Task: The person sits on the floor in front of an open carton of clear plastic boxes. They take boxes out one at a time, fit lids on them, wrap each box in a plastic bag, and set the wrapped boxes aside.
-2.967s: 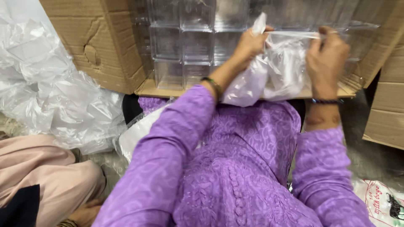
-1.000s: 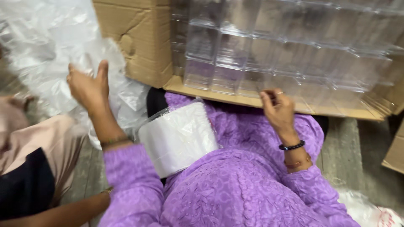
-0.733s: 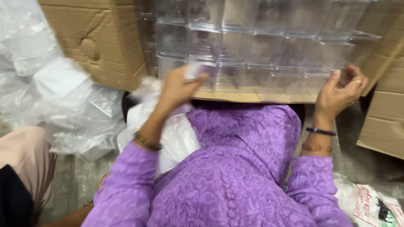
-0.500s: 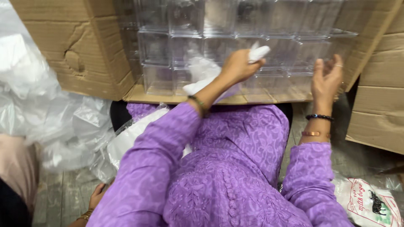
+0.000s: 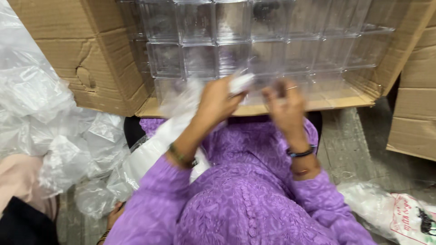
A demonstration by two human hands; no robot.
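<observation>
Clear, crinkled plastic bag (image 5: 181, 119) was what you held at this moment, its thin film pinched at the top edge in your left hand (image 5: 217, 100) and trailing down over your purple embroidered lap (image 5: 245, 199) toward the floor. Half a second before, that hand had been stretched forward against the stacked boxes with the bag lifted high; now it had drawn back and lower, and your right hand (image 5: 285, 103), which had hung apart near the carton's side, had come in close beside it. Blur hid that hand's fingers, so whether they were spread or had caught the film could not be told. With both hands meeting at the bag's mouth, you looked, in my judgement, to be getting it opened. Just behind your hands stood the rows of clear square plastic boxes (image 5: 236, 41), stacked inside a brown cardboard carton (image 5: 77, 59) lying on its side. Farther out to your left lay a heap of loose crumpled clear plastic sheeting (image 5: 41, 118), and by your right knee a white printed sack (image 5: 399, 213) rested on the floor.
</observation>
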